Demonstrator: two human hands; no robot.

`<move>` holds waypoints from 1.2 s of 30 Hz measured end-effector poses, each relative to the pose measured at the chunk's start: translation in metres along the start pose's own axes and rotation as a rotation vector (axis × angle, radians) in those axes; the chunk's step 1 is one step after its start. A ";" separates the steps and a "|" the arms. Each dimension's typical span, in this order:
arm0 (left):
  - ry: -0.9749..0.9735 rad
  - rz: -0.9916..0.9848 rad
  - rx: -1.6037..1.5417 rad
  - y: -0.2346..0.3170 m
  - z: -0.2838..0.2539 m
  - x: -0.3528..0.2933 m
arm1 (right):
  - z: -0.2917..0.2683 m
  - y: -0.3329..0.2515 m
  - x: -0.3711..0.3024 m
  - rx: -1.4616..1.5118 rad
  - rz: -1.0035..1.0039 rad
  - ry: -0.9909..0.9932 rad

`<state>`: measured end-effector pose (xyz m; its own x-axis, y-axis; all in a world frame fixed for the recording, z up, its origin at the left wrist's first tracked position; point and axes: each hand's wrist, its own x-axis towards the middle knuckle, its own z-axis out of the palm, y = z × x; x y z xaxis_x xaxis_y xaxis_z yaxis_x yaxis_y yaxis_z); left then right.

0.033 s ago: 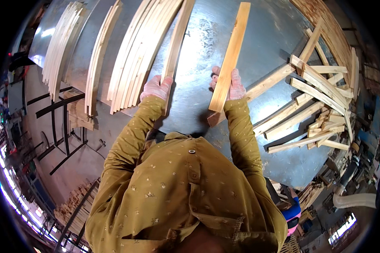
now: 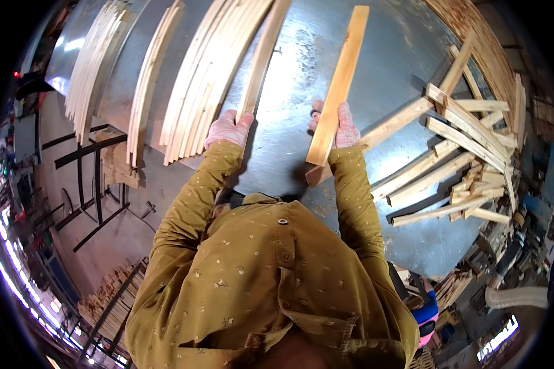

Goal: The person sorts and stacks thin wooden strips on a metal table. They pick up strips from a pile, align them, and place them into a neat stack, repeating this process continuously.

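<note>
My left hand [image 2: 230,128], in a pale pinkish glove, is closed on the near part of a narrow wooden strip [image 2: 263,58] that points away from me. Just left of it lies a row of pale wooden strips [image 2: 210,77], side by side on the metal tabletop [image 2: 292,111]. My right hand [image 2: 346,128], gloved alike, grips a yellower wooden plank [image 2: 345,64] near its near end, thumb on the right and fingers curled on the left. This plank is held above the table, over the near end of another board [image 2: 397,120].
Crossed loose boards [image 2: 468,132] and short offcuts [image 2: 483,184] pile up at the right. Further left lie a narrow bundle of strips [image 2: 149,80] and another stack [image 2: 95,67]. A black metal frame [image 2: 97,178] stands beyond the table's left edge. A person in blue and pink [image 2: 427,317] is at lower right.
The whole view has shifted slightly. Both hands keep their holds on the strip and the plank.
</note>
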<state>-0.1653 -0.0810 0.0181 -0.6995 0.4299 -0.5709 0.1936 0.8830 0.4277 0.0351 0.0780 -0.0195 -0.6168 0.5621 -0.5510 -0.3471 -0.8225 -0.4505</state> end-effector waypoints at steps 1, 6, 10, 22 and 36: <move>0.082 0.004 0.118 -0.002 -0.004 0.000 | -0.004 0.005 0.004 -0.063 0.031 0.043; 0.512 0.288 0.235 -0.064 -0.003 0.026 | 0.003 0.087 0.036 -0.545 -0.121 0.057; 0.667 0.627 0.213 -0.064 -0.028 0.016 | 0.072 0.135 0.048 -1.518 0.048 -0.064; 0.239 0.773 0.427 -0.037 0.008 -0.003 | -0.061 -0.045 -0.017 -1.551 -0.092 1.198; -0.588 0.508 -0.305 0.062 0.064 0.012 | -0.033 -0.148 0.037 -1.271 -0.935 0.388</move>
<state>-0.1176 -0.0096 -0.0067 -0.0881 0.8650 -0.4940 0.1343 0.5018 0.8545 0.0870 0.2233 0.0035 -0.2635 0.9463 0.1873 0.4191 0.2872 -0.8613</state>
